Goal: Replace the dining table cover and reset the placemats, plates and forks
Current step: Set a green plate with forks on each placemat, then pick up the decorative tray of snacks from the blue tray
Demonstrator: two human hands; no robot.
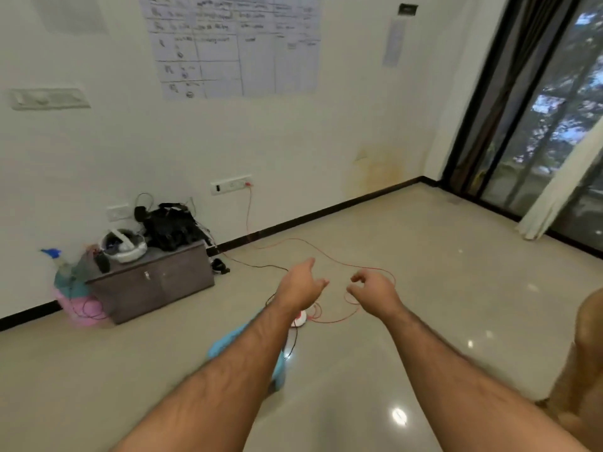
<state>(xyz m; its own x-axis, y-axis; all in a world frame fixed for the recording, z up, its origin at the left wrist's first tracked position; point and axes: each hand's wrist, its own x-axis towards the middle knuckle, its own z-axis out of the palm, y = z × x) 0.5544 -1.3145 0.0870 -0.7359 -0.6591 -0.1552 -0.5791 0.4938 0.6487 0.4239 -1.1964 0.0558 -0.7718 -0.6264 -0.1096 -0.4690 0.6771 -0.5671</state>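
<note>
Light blue cloth [228, 345] lies crumpled on the glossy beige floor [424, 288], partly hidden under the left forearm; whether it is the table cover cannot be told. No placemats, plates or forks show in this view.

Left hand [301, 283]: stretched forward above the floor, grip loosely open, fingers relaxed and slightly spread, holding nothing. Right hand [372, 290]: just beside the left, fingers curled inward, thumb and forefinger close together; nothing visible in the grip.

Below and beyond the hands, a thin red cable [329, 252] loops over the floor from a wall socket [231, 184] to a small white-and-red device [298, 319] near the cloth.

Left, against the wall: a low dark cabinet [156, 282] carrying a white helmet-like object [124, 246] and a black bundle of gear [173, 228]. A pink and teal bundle [76, 295] sits beside it. A handwritten chart [231, 44] hangs on the wall. Right: dark-framed glass door [554, 125] with pale curtain [567, 181]. A tan wooden object [584, 370] fills the lower right edge, blurred.
</note>
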